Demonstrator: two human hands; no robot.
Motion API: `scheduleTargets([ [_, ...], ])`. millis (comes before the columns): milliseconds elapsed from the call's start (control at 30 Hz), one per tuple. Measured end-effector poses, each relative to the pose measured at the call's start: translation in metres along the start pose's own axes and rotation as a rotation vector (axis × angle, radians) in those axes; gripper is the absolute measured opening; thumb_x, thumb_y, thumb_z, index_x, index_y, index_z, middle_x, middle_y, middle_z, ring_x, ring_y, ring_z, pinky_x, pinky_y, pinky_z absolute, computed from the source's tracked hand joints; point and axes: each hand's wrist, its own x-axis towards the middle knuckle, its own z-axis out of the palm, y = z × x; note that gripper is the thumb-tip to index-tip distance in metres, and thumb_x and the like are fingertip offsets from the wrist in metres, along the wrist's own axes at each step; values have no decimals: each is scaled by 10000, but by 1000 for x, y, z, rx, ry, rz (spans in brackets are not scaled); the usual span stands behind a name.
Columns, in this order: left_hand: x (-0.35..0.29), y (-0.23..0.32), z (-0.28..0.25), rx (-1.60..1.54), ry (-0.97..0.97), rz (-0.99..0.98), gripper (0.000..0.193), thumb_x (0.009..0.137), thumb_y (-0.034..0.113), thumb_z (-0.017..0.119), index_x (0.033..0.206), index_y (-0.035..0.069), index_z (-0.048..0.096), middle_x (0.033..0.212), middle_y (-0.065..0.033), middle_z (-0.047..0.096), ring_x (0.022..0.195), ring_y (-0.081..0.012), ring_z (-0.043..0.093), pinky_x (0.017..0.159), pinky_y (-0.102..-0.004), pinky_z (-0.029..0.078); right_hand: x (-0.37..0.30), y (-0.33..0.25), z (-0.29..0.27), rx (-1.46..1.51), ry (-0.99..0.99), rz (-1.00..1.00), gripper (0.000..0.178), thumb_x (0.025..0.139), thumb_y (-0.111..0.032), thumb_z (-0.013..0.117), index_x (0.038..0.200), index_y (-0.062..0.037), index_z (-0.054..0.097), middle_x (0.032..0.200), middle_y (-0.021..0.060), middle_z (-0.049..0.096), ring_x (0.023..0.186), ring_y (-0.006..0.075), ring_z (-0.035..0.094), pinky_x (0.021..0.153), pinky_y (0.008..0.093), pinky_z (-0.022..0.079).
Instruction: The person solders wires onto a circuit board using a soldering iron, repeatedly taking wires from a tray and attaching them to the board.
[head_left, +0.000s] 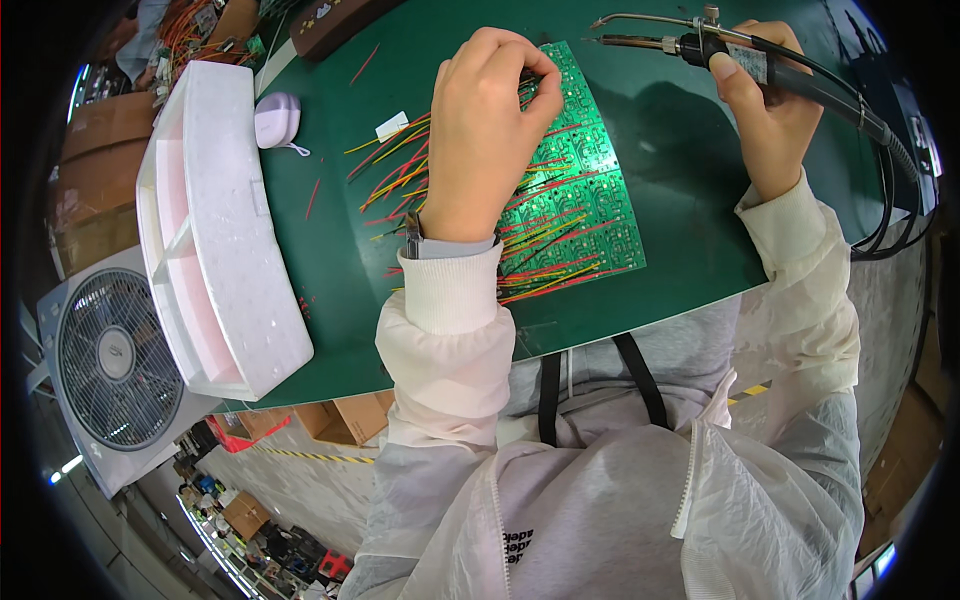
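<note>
My left hand (486,135) is over the upper left of a green circuit board panel (622,225), thumb and fingers pinched together at its edge. What they pinch, if anything, is hidden behind the fingers. Red, yellow and black wires (548,232) lie across the panel, and more wire ends stick out to the left, under my wrist. Raised to the right of the panel, my right hand (775,135) is closed round a soldering iron (748,62). A thin metal feed tube (640,18) runs along the iron, and both tips point left, apart from the board.
A white foam tray (235,250) with compartments stands at the left. Near it are a lilac case (278,120), a white label (392,125) and loose red wire bits. A brown box (335,22) sits at the back, a fan (118,355) beyond the tray. Black cables (888,190) hang at right.
</note>
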Motion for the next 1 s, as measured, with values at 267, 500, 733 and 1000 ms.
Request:
scheduleTargets([
  [267,0,0,1,-13,-15,-14,97,652,22,636,705,25,555,783,-56,550,673,-228,526,657,-327,401,-1,3,-1,-19,-18,-17,196,730,-111,647,829,4,524,770,12,515,626,50,441,547,176,354],
  [500,2,4,-4,-8,-29,-45,82,724,35,588,796,16,555,810,-74,559,714,-222,550,671,-310,429,0,4,1,13,-12,-30,194,741,-114,641,849,-3,524,692,-3,500,597,36,433,529,166,343],
  [733,2,-3,-8,-61,-17,-84,213,855,1,345,961,2,529,838,-96,583,725,-195,562,673,-282,440,1,7,-1,45,44,41,202,751,-116,638,888,-22,523,632,-22,488,552,26,429,490,155,320],
  [1000,7,12,-27,-96,89,-188,199,936,149,365,1083,15,372,923,-93,628,776,-148,601,686,-253,442,-7,10,-2,70,41,75,208,753,-125,644,885,-25,518,663,-16,499,573,29,443,500,159,339],
])
